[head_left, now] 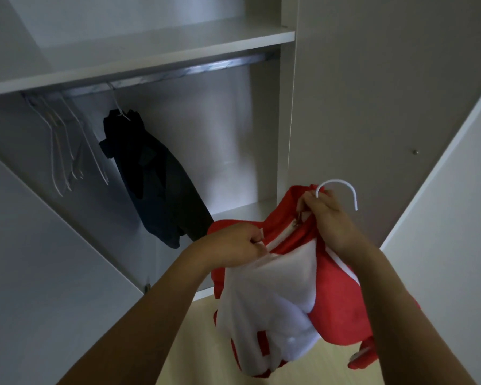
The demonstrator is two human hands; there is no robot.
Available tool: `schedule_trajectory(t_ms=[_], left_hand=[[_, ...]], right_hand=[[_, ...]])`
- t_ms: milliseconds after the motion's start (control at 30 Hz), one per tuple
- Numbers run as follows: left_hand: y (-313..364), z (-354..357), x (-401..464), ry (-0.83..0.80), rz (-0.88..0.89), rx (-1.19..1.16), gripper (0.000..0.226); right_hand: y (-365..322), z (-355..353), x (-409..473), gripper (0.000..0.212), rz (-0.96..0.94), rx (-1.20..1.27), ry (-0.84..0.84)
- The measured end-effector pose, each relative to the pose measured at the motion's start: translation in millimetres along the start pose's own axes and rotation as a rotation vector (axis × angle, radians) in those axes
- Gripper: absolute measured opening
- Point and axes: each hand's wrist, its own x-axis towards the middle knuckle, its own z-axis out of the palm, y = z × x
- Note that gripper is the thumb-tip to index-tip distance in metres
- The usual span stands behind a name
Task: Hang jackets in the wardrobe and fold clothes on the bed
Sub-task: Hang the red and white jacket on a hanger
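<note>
Wardrobe (286, 107): white, doors open; a shelf above a metal rail (178, 72) that runs across the compartment.

Floor (206, 343): pale wood, below the wardrobe's front edge.

Red and white jacket (303, 276): held up in front of the wardrobe's open compartment, low and to the right of the rail, not yet on it. Red outer fabric, white panel and lining bunched at the front, a zip running up toward the collar. Sleeves and hem hang loose over the floor.

Dark jacket (153, 179): inside the wardrobe, hanging from the rail on a white hanger, left of the red and white jacket.

Empty hangers (64, 151): a cluster of pale ones at the rail's left end, left of the dark jacket.

Right hand (331, 218): fingers curled at the collar of the red and white jacket, gripping the fabric and the neck of its hanger.

Left hand (233, 245): fingers closed, pinching the jacket's front edge beside the zip.

White hanger hook (342, 187): rises above the right hand, clear of the rail.
</note>
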Motion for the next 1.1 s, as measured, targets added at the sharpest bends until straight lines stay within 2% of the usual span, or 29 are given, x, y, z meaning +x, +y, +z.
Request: schedule_trajectory(t_ms=[67, 133, 200, 267, 333, 400, 467, 533, 633, 667, 733, 833, 967, 1033, 1100], left_hand=[[-8.9, 8.5, 0.3, -0.01, -0.021, -0.031, 0.014], [-17.3, 16.3, -1.4, -0.009, -0.023, -0.049, 0.014], [-23.5, 25.0, -3.5, -0.029, 0.004, -0.081, 0.011], [-26.2, 35.7, -7.0, -0.084, 0.026, -0.114, 0.003], [-29.8, 44.9, -6.9, -0.111, 0.045, -0.098, 0.013], [-34.1, 49.4, -1.7, 0.017, 0.077, -0.118, 0.019], [-37.8, 50.1, 5.8, 0.317, 0.081, -0.196, 0.027], [-41.2, 51.2, 12.8, 0.629, 0.04, -0.171, 0.036], [-45.1, 44.6, 21.3, 0.921, 0.015, -0.058, 0.047], [-44.9, 36.5, 24.0, 0.956, 0.038, -0.018, 0.049], [-42.5, 13.7, 28.6, 0.925, 0.127, 0.061, 0.043], [-35.4, -21.7, 24.8, 0.83, 0.268, 0.018, 0.029], [-24.4, -34.7, 6.8, 0.889, 0.369, 0.023, 0.025], [-17.8, -34.2, -0.5, 0.922, 0.432, 0.065, 0.025], [-24.7, -38.7, -8.5, 0.861, 0.435, 0.089, 0.022]], right_hand=[[-5.9, -7.4, 5.3, 0.037, 0.008, -0.121, -0.036], [-8.7, -14.7, 11.9, 0.035, 0.115, -0.242, -0.068], [-10.1, -16.2, 17.8, 0.034, 0.24, -0.473, -0.09], [-16.2, -8.8, 20.4, 0.033, 0.226, -0.598, -0.069], [-24.5, 0.3, 22.9, 0.033, 0.03, -0.5, -0.016], [-35.8, 6.9, 21.2, 0.035, -0.129, -0.39, 0.034], [-45.9, 9.9, 20.0, 0.043, -0.174, -0.23, 0.062], [-54.1, 10.4, 20.6, 0.048, -0.169, -0.056, 0.061], [-68.2, 2.0, 25.7, 0.05, -0.135, 0.264, -0.044], [-74.3, -2.9, 27.9, 0.05, -0.126, 0.381, -0.087], [-84.9, -10.5, 35.0, 0.047, -0.131, 0.549, -0.143], [-95.3, -16.3, 49.8, 0.043, -0.137, 0.478, -0.063], [-105.1, -16.1, 63.1, 0.047, -0.051, 0.31, 0.071], [-114.8, -3.0, 61.0, 0.052, -0.079, 0.342, -0.002], [-125.5, 13.1, 59.3, 0.059, -0.092, 0.435, -0.091]])
